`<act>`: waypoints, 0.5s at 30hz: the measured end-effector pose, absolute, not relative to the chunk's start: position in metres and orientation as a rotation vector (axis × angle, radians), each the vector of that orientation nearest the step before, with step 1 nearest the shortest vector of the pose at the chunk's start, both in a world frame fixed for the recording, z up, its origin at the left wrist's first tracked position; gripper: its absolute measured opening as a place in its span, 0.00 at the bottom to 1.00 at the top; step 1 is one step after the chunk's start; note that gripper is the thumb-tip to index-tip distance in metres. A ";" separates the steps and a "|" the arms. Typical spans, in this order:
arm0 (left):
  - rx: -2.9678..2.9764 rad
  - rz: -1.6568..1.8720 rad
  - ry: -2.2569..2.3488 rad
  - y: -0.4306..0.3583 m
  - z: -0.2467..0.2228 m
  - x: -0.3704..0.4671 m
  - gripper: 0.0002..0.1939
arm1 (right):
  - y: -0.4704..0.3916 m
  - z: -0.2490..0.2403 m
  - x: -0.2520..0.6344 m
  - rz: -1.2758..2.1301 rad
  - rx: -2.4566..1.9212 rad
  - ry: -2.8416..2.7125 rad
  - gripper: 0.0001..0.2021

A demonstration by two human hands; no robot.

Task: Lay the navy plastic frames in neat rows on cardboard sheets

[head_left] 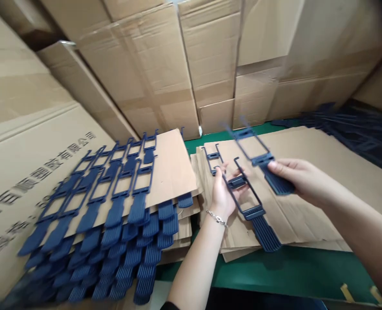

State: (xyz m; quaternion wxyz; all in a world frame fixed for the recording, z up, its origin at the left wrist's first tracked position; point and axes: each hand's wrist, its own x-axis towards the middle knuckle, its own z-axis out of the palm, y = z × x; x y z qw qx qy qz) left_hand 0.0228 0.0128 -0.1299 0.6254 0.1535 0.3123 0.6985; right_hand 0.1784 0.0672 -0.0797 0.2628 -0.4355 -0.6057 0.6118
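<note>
My left hand (pixel 223 193), with a chain bracelet at the wrist, is closed around a dark blue plastic frame with a ribbed paddle end (pixel 254 212). That piece slants down to the right above the cardboard. My right hand (pixel 296 176) pinches a second frame of the same kind (pixel 262 160) near its paddle, thumb on top. Its far prongs are smeared by motion. Just beyond my left fingers, another dark blue frame (pixel 213 156) shows at the cardboard's left edge, partly hidden by the hand.
Stacked cardboard sheets (pixel 307 215) lie on a green table (pixel 242 271). To the left, layers of similar blue frames (pixel 113 224) are separated by cardboard (pixel 171 168). A dark heap of parts (pixel 355 133) sits at far right. Tall cardboard boxes (pixel 139 69) stand behind.
</note>
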 end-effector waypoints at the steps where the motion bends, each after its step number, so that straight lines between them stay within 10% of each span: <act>1: 0.342 1.589 0.723 0.013 -0.131 0.023 0.21 | 0.073 -0.072 0.165 1.647 -1.127 -1.599 0.21; 15: 0.423 1.456 0.991 0.012 -0.140 0.030 0.10 | 0.113 -0.056 -0.090 1.673 -1.239 -2.145 0.13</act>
